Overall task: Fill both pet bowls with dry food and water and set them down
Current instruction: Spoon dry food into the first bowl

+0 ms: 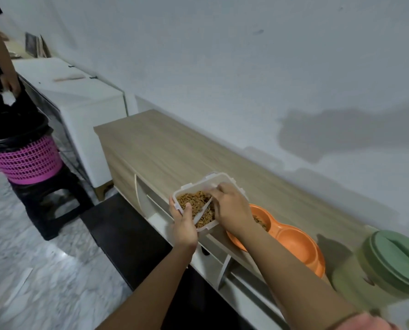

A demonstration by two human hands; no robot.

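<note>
We find no text, label, brand, number or sign that we can read anywhere in this view. The clear food container (pixel 207 186), the orange double bowl (pixel 291 241) and the green-lidded jug (pixel 389 263) all show plain surfaces to us. The leaning boards (pixel 35 45) at the far wall may carry print, but they are too small and blurred for us to tell.

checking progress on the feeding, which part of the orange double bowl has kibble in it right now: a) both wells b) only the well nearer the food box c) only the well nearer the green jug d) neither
b: in the orange bowl kibble shows only in the well beside the food box; the well toward the green jug is bare orange.
</note>
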